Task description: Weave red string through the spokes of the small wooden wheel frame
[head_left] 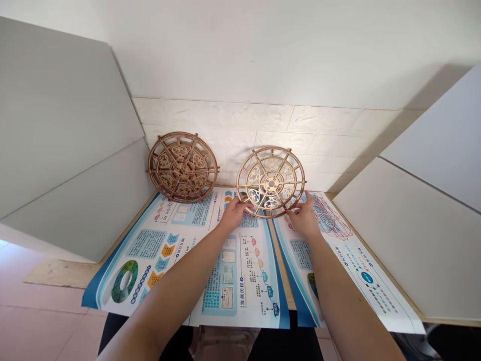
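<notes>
Hands at the far middle of the table [56, 273]. Left hand [233, 213] closed on the lower left rim of a light gold, round openwork metal disc with spokes and scroll patterns [270, 181]; right hand [305, 218] at its lower right rim, fingers [308, 196] curled against the edge and gripping it. Disc upright, tilted slightly back, lower edge just above the printed sheets, close to the white brick-pattern wall [330, 130] behind. Well to the left, a darker copper-coloured round openwork disc of the same kind [182, 167], propped upright against that wall with its lower edge on the table. Beneath both, two large blue-and-white printed posters with charts and text: left poster [169, 250] and right poster [361, 271], side by side, near edges hanging over the table front. Grey flat panels on the left [63, 150] and on the right [424, 225].
</notes>
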A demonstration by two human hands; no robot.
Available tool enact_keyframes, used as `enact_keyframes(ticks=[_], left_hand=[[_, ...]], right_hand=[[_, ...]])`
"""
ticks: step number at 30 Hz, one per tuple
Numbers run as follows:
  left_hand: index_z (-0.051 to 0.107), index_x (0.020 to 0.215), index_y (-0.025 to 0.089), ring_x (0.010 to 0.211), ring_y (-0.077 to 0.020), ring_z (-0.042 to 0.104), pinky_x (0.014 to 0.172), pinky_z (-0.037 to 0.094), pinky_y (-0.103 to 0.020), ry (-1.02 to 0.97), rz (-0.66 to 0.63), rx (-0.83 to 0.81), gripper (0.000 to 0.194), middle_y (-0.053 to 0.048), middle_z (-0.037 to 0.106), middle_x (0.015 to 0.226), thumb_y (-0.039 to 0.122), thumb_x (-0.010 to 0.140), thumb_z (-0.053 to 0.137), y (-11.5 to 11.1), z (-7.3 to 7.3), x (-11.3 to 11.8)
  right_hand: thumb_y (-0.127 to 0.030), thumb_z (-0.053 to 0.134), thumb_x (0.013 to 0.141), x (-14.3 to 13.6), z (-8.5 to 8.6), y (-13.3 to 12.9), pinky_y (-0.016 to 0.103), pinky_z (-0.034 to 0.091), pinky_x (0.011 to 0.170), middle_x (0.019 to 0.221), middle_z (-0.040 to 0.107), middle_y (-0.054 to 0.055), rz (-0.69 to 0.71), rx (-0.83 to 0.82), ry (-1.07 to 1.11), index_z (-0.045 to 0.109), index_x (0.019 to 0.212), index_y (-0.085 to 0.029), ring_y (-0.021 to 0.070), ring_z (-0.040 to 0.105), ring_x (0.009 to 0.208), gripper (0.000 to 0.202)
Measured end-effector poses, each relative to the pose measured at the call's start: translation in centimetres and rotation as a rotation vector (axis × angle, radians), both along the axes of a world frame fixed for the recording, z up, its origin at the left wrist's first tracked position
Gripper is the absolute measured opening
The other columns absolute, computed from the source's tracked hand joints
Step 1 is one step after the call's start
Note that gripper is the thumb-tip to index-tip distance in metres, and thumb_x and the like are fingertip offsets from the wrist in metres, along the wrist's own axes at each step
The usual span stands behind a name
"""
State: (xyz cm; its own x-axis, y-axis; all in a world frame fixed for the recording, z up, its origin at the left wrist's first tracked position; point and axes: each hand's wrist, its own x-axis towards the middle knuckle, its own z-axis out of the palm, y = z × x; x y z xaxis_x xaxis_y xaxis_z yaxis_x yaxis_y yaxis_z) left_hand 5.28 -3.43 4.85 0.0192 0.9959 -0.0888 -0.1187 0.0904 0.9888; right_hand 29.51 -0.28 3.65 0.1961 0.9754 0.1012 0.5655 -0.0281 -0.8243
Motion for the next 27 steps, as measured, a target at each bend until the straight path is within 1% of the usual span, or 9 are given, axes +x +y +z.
enact_keyframes(ticks=[3,6,12,14,16,19,23,25,27], left_hand=[[0.069,0.090,0.014,0.124,-0.0266,0.059,0.087,0.058,-0.032,-0.014,0.003,-0.034,0.022,-0.013,0.058,0.140,0.015,0.092,0.046,0.2,0.0,-0.2],[0.068,0.091,0.013,0.117,-0.0265,0.063,0.087,0.058,-0.034,-0.047,-0.001,-0.058,0.020,-0.016,0.062,0.134,0.014,0.091,0.048,0.4,-0.1,-0.3],[0.066,0.088,0.012,0.112,-0.0257,0.066,0.086,0.060,-0.034,-0.084,0.004,-0.069,0.014,-0.017,0.054,0.142,0.012,0.091,0.053,0.5,-0.2,-0.3],[0.065,0.093,0.012,0.106,-0.0239,0.068,0.086,0.060,-0.036,-0.073,0.006,-0.087,0.011,-0.018,0.063,0.129,0.009,0.092,0.053,0.5,-0.3,-0.3],[0.061,0.098,0.012,0.097,-0.0220,0.070,0.086,0.060,-0.038,-0.084,0.007,-0.102,0.011,-0.015,0.072,0.104,0.007,0.093,0.053,0.5,-0.3,-0.3],[0.059,0.096,0.013,0.089,-0.0197,0.071,0.085,0.061,-0.038,-0.103,0.011,-0.100,0.011,-0.010,0.072,0.088,0.004,0.093,0.053,0.8,-0.6,-0.3],[0.058,0.093,0.014,0.088,-0.0194,0.070,0.084,0.061,-0.039,-0.113,0.025,-0.113,0.012,-0.008,0.071,0.088,0.003,0.093,0.053,1.1,-1.1,-0.5],[0.057,0.094,0.014,0.086,-0.0188,0.070,0.084,0.061,-0.040,-0.138,0.028,-0.117,0.012,-0.007,0.071,0.087,0.003,0.093,0.052,1.2,-1.5,-0.6],[0.056,0.093,0.015,0.082,-0.0173,0.069,0.084,0.060,-0.040,-0.172,0.003,-0.107,0.013,-0.006,0.070,0.085,0.002,0.093,0.050,1.5,-1.9,-0.8]], right_hand=[[-0.023,0.064,0.078,0.0,-0.2,0.1,0.022,0.048,0.043,0.112,0.059,0.012,0.026,-0.025,0.039,0.002,0.160,-0.022,0.0153,0.058,0.065,0.103],[-0.023,0.065,0.077,0.1,-0.4,0.2,0.021,0.049,0.044,0.110,0.059,0.012,0.036,-0.008,0.030,0.005,0.160,-0.020,0.0150,0.057,0.066,0.102],[-0.025,0.068,0.071,0.2,-0.5,0.2,0.024,0.046,0.042,0.107,0.058,0.011,0.041,0.002,0.072,0.013,0.158,-0.022,0.0159,0.055,0.063,0.104],[-0.026,0.071,0.067,0.2,-0.7,0.3,0.025,0.046,0.043,0.101,0.058,0.009,0.061,0.018,0.109,0.017,0.157,-0.021,0.0160,0.054,0.062,0.105],[-0.028,0.072,0.063,0.4,-1.0,0.5,0.026,0.047,0.048,0.094,0.058,0.006,0.084,0.044,0.133,0.021,0.155,-0.019,0.0166,0.054,0.064,0.105],[-0.033,0.073,0.060,0.7,-1.5,1.0,0.030,0.052,0.061,0.094,0.059,0.004,0.076,0.077,0.204,0.027,0.151,-0.020,0.0191,0.058,0.075,0.103],[-0.040,0.072,0.058,0.5,-1.2,1.4,0.035,0.051,0.079,0.108,0.060,0.005,-0.077,0.170,0.339,0.040,0.133,-0.023,0.0230,0.060,0.098,0.083],[-0.043,0.067,0.061,0.4,-0.1,1.4,0.034,0.049,0.077,0.106,0.058,0.004,-0.202,0.254,0.467,0.045,0.118,-0.025,0.0228,0.059,0.099,0.063],[-0.042,0.061,0.062,0.5,1.9,1.2,0.034,0.047,0.068,0.095,0.055,0.002,-0.291,0.312,0.635,0.045,0.099,-0.026,0.0215,0.059,0.089,0.044]])
